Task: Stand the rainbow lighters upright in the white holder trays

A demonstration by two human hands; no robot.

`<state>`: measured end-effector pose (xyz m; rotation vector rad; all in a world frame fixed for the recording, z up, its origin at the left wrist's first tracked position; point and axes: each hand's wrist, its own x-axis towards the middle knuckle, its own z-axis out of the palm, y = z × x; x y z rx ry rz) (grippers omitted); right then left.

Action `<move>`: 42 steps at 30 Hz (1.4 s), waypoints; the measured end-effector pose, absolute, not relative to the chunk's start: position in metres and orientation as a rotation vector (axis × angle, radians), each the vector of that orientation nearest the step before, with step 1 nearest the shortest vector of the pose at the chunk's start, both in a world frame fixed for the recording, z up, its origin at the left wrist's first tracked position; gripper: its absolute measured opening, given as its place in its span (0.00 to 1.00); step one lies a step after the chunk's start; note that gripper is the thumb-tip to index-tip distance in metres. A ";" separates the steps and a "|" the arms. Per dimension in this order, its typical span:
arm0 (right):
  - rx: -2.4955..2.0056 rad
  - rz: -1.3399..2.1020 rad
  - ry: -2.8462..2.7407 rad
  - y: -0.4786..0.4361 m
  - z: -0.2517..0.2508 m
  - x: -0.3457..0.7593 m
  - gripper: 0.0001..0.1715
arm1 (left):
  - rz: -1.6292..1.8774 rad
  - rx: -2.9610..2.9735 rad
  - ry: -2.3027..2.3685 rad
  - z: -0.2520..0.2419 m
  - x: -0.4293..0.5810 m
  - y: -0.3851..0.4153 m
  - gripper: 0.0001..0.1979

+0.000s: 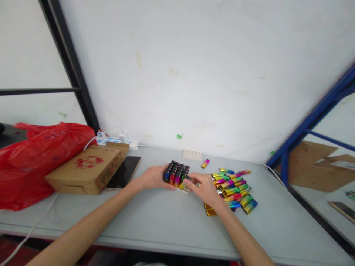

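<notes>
Lighters (176, 178) with black tops and shiny coloured bodies stand upright in close rows in a pale tray (183, 190). My left hand (155, 177) is closed around the left side of this block, thumb along the front. At its right front corner, my right hand (202, 186) pinches a lighter (187, 178) with a black top. My fingers hide part of that lighter. Just right of my right hand lies a loose pile of shiny rainbow-coloured lighters (233, 189), overlapping in many directions.
A pale gridded tray (192, 155) lies by the wall, near a single pink-and-yellow lighter (205, 163). On the left are a cardboard box (85, 168), a dark phone or tablet (124, 173), a red plastic bag (41, 159) and a power strip (133, 144). A blue frame (284, 159) stands right.
</notes>
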<state>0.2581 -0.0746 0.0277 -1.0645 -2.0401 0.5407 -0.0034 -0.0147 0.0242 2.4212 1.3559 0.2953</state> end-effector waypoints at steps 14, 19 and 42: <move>-1.202 -0.021 -2.342 -0.070 0.023 0.251 0.26 | 0.253 2.436 1.390 0.029 -0.002 -0.018 0.48; -1.315 0.137 -2.145 -0.052 0.028 0.279 0.31 | 0.294 2.385 1.384 0.033 -0.002 -0.020 0.48; -2.208 0.118 -2.004 0.037 0.020 0.338 0.16 | 0.247 2.396 1.425 0.035 -0.001 -0.018 0.49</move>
